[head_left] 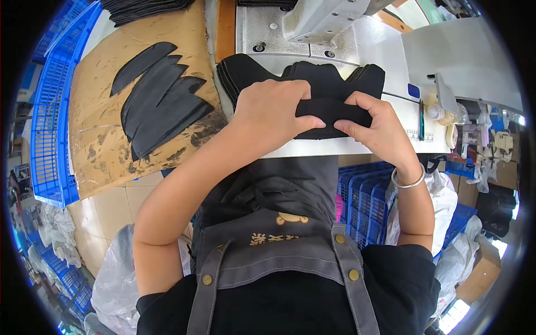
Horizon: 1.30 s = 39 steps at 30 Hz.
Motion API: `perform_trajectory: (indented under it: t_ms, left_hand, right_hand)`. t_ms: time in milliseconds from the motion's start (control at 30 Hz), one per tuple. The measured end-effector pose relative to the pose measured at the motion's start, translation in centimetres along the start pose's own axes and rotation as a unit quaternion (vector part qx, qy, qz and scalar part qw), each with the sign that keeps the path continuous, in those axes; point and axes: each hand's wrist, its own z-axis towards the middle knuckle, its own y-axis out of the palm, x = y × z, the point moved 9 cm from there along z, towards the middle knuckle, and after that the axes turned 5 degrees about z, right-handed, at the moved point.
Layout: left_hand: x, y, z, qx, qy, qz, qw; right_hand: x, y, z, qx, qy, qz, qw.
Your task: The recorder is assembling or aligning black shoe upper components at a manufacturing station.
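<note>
— What has the person got there, from the head view?

— A black fabric piece (335,111), flat and dark, folded along its lower edge. It sits at the front of the white sewing table (385,50), on top of a stack of black cut pieces (268,70) with wavy upper edges.

— And the hands?

— The left hand (271,111) is closed on the piece's left end, thumb under, fingers curled over. The right hand (374,125) pinches the right end between thumb and fingers; a silver bracelet (407,181) circles that wrist.

— Any packages or labels about?

— A small blue square label (414,90) on the table, right of the stack. To the left, a brown cardboard sheet (106,128) carries more black cut shapes (159,95) and rests on a blue plastic crate (50,111). Clear plastic bags (114,285) lie on the floor, lower left.
</note>
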Motion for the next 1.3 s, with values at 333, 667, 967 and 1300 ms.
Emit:
perform_trajectory:
  t_ms: [333, 667, 967, 1300]
  left_hand:
    - [0.5, -0.1, -0.1, 0.001, -0.009, 0.015, 1.0]
    - [-1.3, -2.0, 0.5, -0.156, -0.015, 0.026, 0.987]
    - [-1.3, -2.5, 0.1, -0.12, 0.015, 0.022, 0.992]
    - [1.7, -3.0, -1.0, -0.027, -0.003, 0.21, 0.977]
  right_hand:
    - [-0.6, 0.1, 0.2, 0.013, -0.071, -0.025, 0.997]
    - [-1.8, 0.6, 1.6, -0.015, -0.037, -0.161, 0.986]
    - [-1.5, 0.8, 1.8, -0.032, 0.001, -0.142, 0.989]
    - [-1.4, 0.4, 1.4, -0.013, -0.005, -0.155, 0.988]
